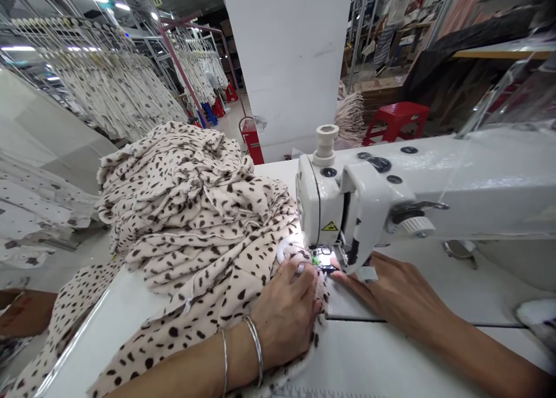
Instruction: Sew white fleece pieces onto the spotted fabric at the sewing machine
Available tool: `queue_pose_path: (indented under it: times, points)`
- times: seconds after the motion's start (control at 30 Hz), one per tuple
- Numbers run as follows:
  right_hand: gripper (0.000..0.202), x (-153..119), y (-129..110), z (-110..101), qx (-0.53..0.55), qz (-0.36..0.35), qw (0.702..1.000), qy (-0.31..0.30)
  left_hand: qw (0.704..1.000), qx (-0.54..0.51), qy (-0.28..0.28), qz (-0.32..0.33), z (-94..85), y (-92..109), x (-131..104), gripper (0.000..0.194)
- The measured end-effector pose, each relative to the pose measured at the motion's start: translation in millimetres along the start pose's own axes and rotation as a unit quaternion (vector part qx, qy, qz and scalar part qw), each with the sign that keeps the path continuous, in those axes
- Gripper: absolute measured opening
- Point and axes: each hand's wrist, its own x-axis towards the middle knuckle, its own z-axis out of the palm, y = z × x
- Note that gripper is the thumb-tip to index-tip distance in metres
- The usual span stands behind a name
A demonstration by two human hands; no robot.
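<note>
A beige plush fabric with dark spots (234, 270) lies bunched on the left of the sewing machine (330, 207), one edge reaching the lit presser foot (324, 259). My left hand (286, 305), with two silver bangles at the wrist, has its fingers curled on that edge just left of the foot. A white rounded strip (284, 250) shows by its fingertips. On the other side, my right hand (391, 282) rests on the machine bed, its fingers stretched toward the foot. The machine head partly hides those fingers.
The white sewing table (369, 357) carries a ruler marking at its front edge. Behind stand a white pillar (289, 62), a red stool (397, 120) and racks of hanging spotted garments (117, 85). A person (395, 10) is far back right.
</note>
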Motion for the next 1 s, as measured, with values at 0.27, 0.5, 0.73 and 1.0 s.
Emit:
queue_pose_path:
  times: [0.27,0.5,0.73,1.0]
  points:
    - [0.041,7,13,1,-0.081,-0.033,0.995,0.038,1.000,-0.003,-0.007,0.006,-1.1,-17,4,0.020]
    - [0.041,6,34,-7,-0.140,-0.013,0.988,0.060,1.000,-0.009,-0.011,0.014,2.1,-27,7,0.013]
    - [0.030,1,33,5,-0.161,-0.005,0.985,0.065,1.000,-0.014,-0.007,0.016,-0.6,-26,7,0.014]
    - [0.027,-1,21,14,-0.140,0.031,0.987,0.074,0.999,-0.025,-0.005,0.021,-3.3,-24,7,0.023]
